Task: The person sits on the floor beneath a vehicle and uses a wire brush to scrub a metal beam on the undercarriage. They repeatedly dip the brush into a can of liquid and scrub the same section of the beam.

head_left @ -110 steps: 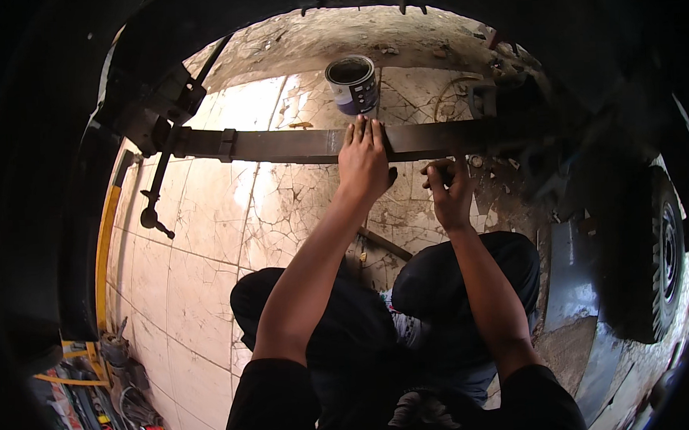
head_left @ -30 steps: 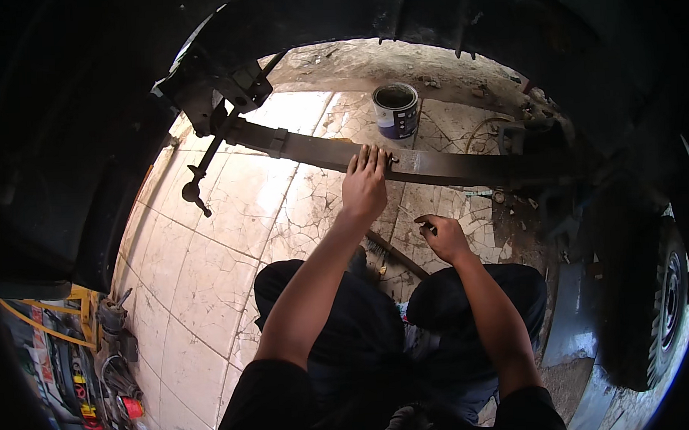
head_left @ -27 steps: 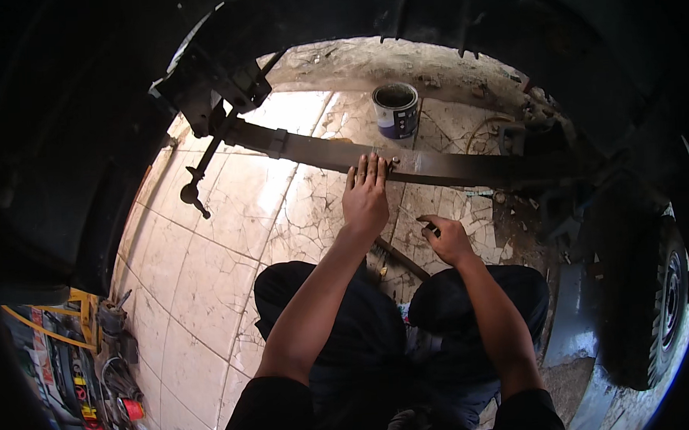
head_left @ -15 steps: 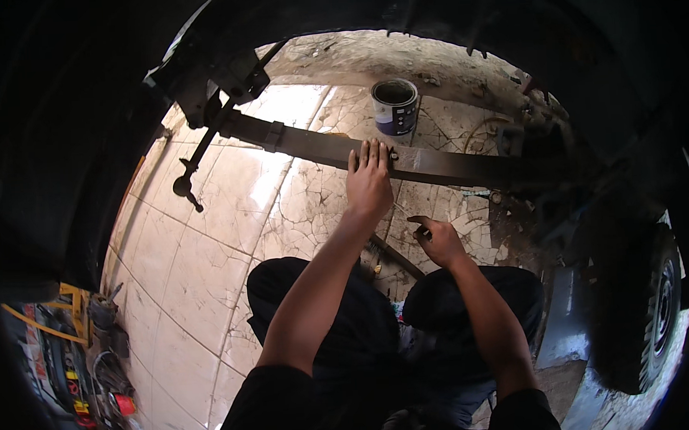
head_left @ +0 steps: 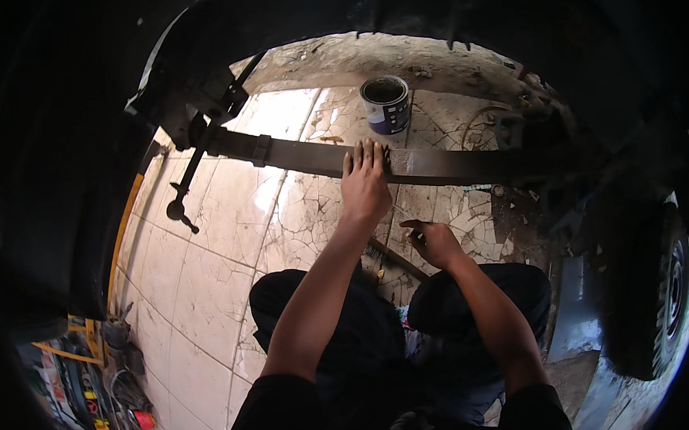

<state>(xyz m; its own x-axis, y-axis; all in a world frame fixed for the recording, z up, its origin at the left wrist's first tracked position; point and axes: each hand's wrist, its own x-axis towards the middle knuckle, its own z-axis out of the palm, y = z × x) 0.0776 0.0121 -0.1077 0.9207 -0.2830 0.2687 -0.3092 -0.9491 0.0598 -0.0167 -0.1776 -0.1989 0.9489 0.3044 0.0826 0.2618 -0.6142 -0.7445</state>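
A long, dark leaf spring (head_left: 303,154) runs crosswise in front of me under the vehicle body. My left hand (head_left: 365,187) lies on its middle, fingers stretched across the metal and fingertips at the far edge. Beside those fingers is a small dark fitting, mostly covered. Lower and to the right, my right hand (head_left: 438,245) hangs apart from the spring above my right knee. Its index finger points left with a gap to the thumb, and the other fingers curl out of sight. I see nothing held in it. A dark bar (head_left: 399,259) lies on the floor below.
An open paint can (head_left: 387,125) stands on cracked tiles beyond the spring. A dark rod with a ball end (head_left: 176,210) hangs at left. Tools and cables (head_left: 125,394) lie lower left. A tyre (head_left: 664,316) is at right, and dark bodywork arches overhead.
The view has shifted slightly, so the can, spring and hanging rod sit a little further left. My left hand stays on the spring; my right hand has barely moved.
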